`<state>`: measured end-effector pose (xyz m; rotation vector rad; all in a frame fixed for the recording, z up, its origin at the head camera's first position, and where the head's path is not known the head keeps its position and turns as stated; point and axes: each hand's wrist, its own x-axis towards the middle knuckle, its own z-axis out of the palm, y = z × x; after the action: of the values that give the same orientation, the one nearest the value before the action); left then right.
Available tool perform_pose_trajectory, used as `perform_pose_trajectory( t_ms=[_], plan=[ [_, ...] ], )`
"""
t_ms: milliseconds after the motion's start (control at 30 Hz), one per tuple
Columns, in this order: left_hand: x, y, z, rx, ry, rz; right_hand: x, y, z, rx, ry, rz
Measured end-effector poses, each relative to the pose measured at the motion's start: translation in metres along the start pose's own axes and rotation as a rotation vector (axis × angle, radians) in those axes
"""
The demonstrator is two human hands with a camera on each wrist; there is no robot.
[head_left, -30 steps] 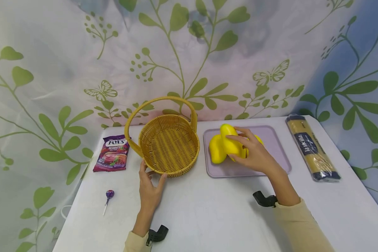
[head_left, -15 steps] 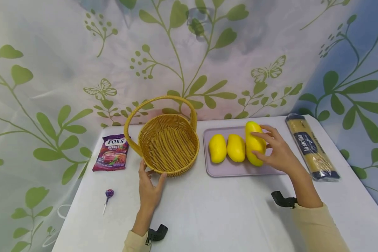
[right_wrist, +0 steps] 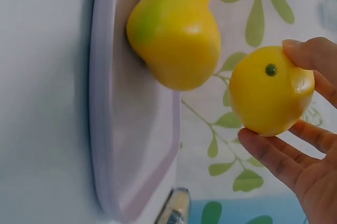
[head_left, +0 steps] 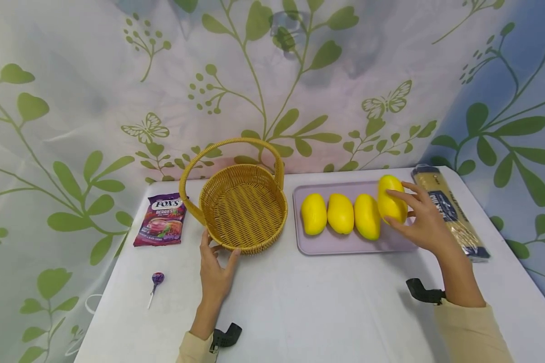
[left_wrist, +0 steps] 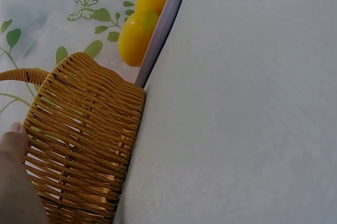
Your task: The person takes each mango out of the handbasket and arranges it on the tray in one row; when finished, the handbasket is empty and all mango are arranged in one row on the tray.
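Note:
My right hand (head_left: 420,217) pinches a yellow mango (head_left: 389,199) between thumb and fingers, over the right part of the lilac tray (head_left: 311,248). The right wrist view shows this mango (right_wrist: 269,97) raised off the tray, its green stem dot facing the camera. Three more mangoes stand in a row on the tray; the nearest to my hand is the greenish-tipped mango (head_left: 367,217). My left hand (head_left: 216,275) rests against the near-left side of a wicker basket (head_left: 242,214), thumb straight at its rim. The basket has nothing in it, and its tall handle stands up.
A purple candy bag (head_left: 161,220) lies left of the basket, with a lollipop (head_left: 156,285) nearer the front. A pack of spaghetti (head_left: 449,212) lies right of the tray, partly behind my right hand. A patterned curtain (head_left: 272,91) hangs along the table's back edge.
My right hand set down one mango on the tray, third in the row, and now holds another farther right. The mangoes beneath came into view. The left hand stayed still.

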<state>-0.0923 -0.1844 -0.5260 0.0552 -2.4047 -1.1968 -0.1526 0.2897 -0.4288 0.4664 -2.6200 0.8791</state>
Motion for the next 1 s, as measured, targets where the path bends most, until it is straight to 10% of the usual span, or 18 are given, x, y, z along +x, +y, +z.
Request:
perform_pose_trajectory(
  t_ms=[1000],
  plan=[
    [0.001,0.0,0.002,-0.001,0.016,0.007,-0.009,0.031,0.011,-0.048,-0.283,0.234]
  ],
)
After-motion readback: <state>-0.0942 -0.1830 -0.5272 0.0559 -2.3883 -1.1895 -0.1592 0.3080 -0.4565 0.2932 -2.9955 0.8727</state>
